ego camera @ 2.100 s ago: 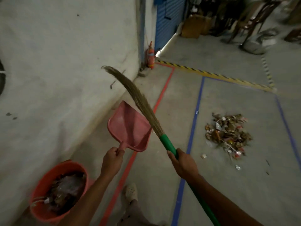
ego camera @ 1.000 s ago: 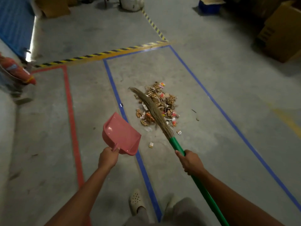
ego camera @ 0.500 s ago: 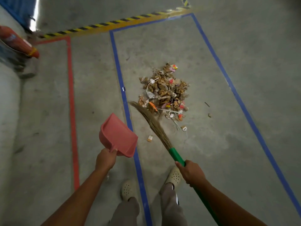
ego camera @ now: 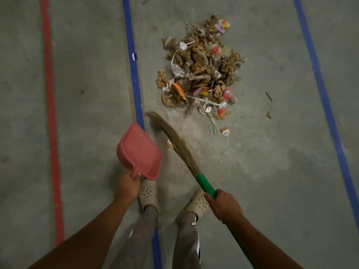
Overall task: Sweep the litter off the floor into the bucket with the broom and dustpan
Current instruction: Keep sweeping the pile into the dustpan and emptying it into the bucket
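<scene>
Grey concrete floor [ego camera: 272, 171] crossed by blue tape lines [ego camera: 134, 70], seen from your head camera. The litter [ego camera: 202, 68] lies heaped ahead between the lines: light, loose paper and dry scraps, likely to scatter. Your right hand [ego camera: 223, 207] grasps the broom [ego camera: 174, 140] by its stiff green handle, with the soft bristles near the pile. Your left hand [ego camera: 126, 188] grips the dustpan [ego camera: 138, 152] by its short handle. The light plastic pan looks empty. No bucket is visible.
</scene>
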Available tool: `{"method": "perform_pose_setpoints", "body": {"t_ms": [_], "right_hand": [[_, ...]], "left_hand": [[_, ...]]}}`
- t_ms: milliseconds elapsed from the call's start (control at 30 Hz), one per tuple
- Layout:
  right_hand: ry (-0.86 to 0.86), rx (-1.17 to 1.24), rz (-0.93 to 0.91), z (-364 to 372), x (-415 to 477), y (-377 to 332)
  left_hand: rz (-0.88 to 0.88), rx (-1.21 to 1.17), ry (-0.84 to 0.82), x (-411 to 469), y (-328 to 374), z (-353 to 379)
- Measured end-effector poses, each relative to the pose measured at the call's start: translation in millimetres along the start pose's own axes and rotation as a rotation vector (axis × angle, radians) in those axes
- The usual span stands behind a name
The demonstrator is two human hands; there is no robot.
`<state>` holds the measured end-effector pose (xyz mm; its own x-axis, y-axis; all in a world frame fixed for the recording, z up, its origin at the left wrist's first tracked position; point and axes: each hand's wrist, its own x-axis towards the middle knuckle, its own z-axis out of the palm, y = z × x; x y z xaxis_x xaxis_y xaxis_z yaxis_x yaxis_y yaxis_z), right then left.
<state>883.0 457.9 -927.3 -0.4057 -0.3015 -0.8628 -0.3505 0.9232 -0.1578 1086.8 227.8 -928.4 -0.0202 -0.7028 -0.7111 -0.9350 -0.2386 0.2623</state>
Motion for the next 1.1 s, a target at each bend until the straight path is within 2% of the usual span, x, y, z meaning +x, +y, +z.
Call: {"method": "perform_pose_setpoints", "body": {"t_ms": [233,367,500,767,933,1100], "right_hand": [[-0.01,-0.11,0.036,42.1,81.6,17.0],[0.063,-0.112,0.095,28.5,111.2,24.2],[0.165,-0.138,0.066,0.1,120.6,29.3],[0.314,0.013,0.018,-35.5,92.8,39.2],[0.36,0.063,-0.002,-40.9,82.3,38.9],[0.356,0.26,0.048,-51.1,76.5,36.8]], "left_hand": [[-0.006,-0.022,0.022,71.8,-2.4,54.7],[0.014,-0.038,0.016,91.2,3.3,66.9],[0.048,-0.043,0.016,101.3,17.9,65.9],[0.119,-0.067,0.057,97.2,50.4,50.2],[0.13,-0.044,0.058,95.3,61.1,51.6],[0.19,0.012,0.001,88.2,75.1,54.5]]}}
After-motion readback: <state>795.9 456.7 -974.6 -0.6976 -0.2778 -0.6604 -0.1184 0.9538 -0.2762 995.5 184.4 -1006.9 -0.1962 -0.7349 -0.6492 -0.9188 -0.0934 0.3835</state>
